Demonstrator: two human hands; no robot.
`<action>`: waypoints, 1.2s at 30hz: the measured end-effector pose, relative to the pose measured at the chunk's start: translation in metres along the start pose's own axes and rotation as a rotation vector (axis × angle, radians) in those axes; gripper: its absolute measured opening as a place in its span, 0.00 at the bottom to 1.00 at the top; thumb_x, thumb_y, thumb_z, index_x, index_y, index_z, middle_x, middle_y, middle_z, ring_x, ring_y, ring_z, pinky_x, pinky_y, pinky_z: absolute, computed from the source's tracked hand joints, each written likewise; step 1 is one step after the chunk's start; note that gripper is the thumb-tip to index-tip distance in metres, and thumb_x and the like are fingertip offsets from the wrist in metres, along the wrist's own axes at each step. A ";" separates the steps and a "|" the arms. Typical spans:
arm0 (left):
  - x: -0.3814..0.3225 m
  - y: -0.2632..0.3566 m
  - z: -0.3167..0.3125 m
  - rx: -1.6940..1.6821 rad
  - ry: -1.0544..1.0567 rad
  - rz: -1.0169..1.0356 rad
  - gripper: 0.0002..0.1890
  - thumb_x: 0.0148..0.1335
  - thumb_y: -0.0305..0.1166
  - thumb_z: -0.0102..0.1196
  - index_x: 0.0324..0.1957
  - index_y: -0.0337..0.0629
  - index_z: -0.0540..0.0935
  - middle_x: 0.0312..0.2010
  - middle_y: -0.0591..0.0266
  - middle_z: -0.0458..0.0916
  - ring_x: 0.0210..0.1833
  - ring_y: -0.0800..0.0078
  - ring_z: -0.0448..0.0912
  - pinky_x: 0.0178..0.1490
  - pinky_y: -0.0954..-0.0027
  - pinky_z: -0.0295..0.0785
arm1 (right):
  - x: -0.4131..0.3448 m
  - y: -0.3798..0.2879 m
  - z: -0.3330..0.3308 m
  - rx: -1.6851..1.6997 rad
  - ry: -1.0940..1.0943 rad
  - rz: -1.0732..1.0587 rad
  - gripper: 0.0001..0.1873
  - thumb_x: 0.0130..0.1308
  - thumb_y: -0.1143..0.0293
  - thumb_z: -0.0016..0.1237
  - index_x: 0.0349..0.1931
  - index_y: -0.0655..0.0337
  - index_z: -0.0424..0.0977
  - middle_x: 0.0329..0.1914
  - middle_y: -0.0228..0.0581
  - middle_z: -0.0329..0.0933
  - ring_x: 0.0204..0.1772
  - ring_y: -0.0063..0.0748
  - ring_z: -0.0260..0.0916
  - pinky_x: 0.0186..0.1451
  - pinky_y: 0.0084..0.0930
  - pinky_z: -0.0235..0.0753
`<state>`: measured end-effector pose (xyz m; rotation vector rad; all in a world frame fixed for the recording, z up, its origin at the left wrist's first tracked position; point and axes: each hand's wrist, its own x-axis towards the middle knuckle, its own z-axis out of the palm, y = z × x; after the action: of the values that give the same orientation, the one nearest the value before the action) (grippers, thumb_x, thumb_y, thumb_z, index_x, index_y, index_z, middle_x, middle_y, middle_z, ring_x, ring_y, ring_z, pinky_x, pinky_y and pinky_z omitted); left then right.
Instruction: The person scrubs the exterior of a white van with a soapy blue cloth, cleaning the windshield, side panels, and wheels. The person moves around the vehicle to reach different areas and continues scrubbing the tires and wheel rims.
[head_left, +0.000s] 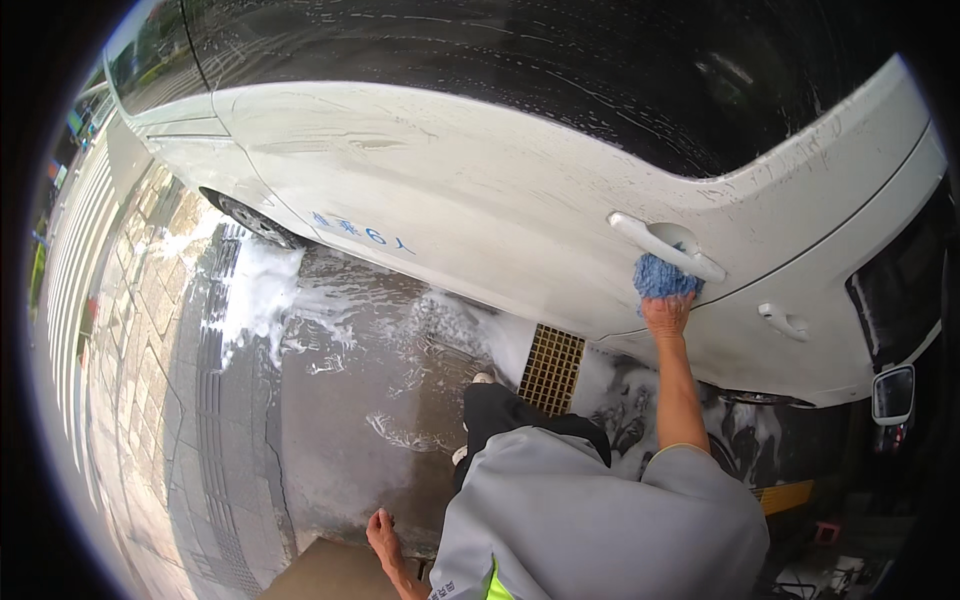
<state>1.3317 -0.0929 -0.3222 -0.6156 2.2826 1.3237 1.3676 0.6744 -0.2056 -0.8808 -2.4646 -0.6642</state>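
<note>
My right hand (666, 315) presses a wet blue microfibre cloth (666, 276) against the side of a white van (480, 187). The cloth is bunched up at the lower edge of a white door handle (667, 246), and part of it shows in the recess behind the handle. Above it, the dark side window (525, 67) carries streaks of water and suds. My left hand (383, 531) hangs low at my left side, away from the van, with its fingers curled. I see nothing held in it, though its palm is hidden.
White foam (259, 289) covers parts of the wet floor. A yellow drain grate (551, 369) lies by the van, near my shoe (484, 378). The front door handle (782, 321) and wing mirror (893, 394) are at right; a rear wheel (255, 219) is at left.
</note>
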 end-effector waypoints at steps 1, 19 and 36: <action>0.016 0.031 -0.006 0.036 -0.010 0.083 0.23 0.74 0.43 0.55 0.52 0.27 0.83 0.34 0.58 0.85 0.37 0.73 0.80 0.46 0.67 0.77 | 0.001 -0.008 0.004 0.008 -0.132 0.069 0.24 0.59 0.59 0.56 0.55 0.59 0.80 0.59 0.48 0.80 0.62 0.56 0.75 0.64 0.61 0.67; 0.015 0.800 0.205 0.607 0.223 2.539 0.22 0.68 0.37 0.61 0.61 0.40 0.80 0.60 0.51 0.79 0.63 0.53 0.75 0.66 0.49 0.68 | 0.070 -0.137 0.023 1.181 0.551 0.626 0.24 0.74 0.56 0.50 0.67 0.50 0.70 0.68 0.36 0.71 0.71 0.39 0.67 0.76 0.43 0.63; 0.026 0.768 0.301 0.752 -0.179 3.186 0.25 0.68 0.45 0.59 0.67 0.60 0.79 0.75 0.57 0.67 0.80 0.62 0.60 0.82 0.52 0.52 | 0.092 -0.190 -0.117 1.901 1.448 1.363 0.26 0.74 0.55 0.50 0.59 0.69 0.73 0.61 0.37 0.73 0.62 0.30 0.68 0.70 0.29 0.64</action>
<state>0.9151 0.5106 0.0568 -2.2660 -0.6537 0.0029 1.2032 0.5202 -0.1181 -0.4709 -0.1433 1.0575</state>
